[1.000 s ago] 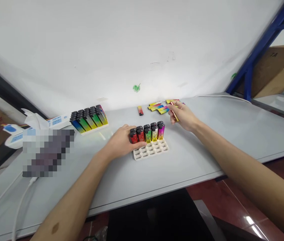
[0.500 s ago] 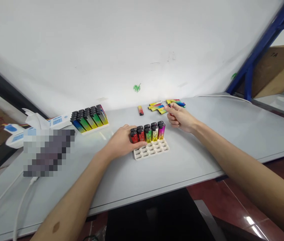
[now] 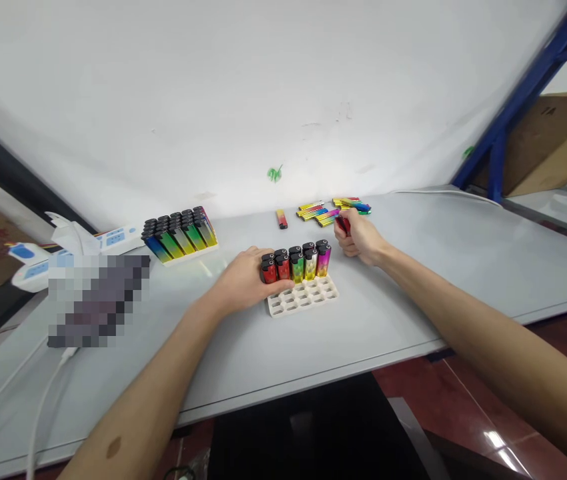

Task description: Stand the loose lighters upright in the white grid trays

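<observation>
Two hands are mid-frame. There are two trays: one at left, one in the middle. Ten lighters stand in the middle one.

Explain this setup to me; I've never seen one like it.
There is no machine here: these are a person's two bare hands, seen from one camera worn on the head, looking forward and down.

The left hand clasps the left end of the upright lighters standing in a white tray. The right hand grips one black-topped lighter, partly hidden by fingers.

On the grey table, loose lighters lie near the wall, with a red-and-yellow lighter apart. Further left are a second tray packed with lighters, and a power strip.
</observation>
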The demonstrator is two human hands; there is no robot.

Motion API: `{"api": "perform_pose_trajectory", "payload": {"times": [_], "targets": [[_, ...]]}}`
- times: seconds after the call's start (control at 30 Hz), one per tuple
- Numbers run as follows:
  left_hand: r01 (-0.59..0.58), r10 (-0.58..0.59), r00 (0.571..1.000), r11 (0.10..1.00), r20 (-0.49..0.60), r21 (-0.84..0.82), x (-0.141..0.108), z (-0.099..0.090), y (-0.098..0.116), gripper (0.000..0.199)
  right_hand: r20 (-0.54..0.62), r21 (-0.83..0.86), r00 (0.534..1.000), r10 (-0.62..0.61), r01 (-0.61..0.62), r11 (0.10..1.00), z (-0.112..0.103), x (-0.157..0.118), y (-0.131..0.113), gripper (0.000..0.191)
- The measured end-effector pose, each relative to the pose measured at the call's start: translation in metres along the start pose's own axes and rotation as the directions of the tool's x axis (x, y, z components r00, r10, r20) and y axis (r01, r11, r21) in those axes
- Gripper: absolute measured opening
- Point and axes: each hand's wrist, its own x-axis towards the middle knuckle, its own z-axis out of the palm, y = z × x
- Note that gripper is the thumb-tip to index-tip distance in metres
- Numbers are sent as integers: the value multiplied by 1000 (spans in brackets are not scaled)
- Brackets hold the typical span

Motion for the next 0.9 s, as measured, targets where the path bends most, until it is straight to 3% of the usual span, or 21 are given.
{"api": "perform_pose_trajectory", "payload": {"times": [0.2,0.5,0.67,0.9], "targets": [[-10,10,1000,1000,11,-16,0,-1,1,44,8,-2,1000,-7,7,1000,1,-2,1,52],[-23,23,999,1000,26,-7,1,-2,2,40,-5,-11,1000,1,-1,1000,2,-3,-3,43],[-15,18,998,999,66,-44,1,-4,3,44,-22,-30,1000,4,-5,1000,2,-3,-1,53],[99,-78,983,987,165,-123,-3,-12,-5,59,33,-159,957,-287,288,944,-5,-11,-12,47]]}}
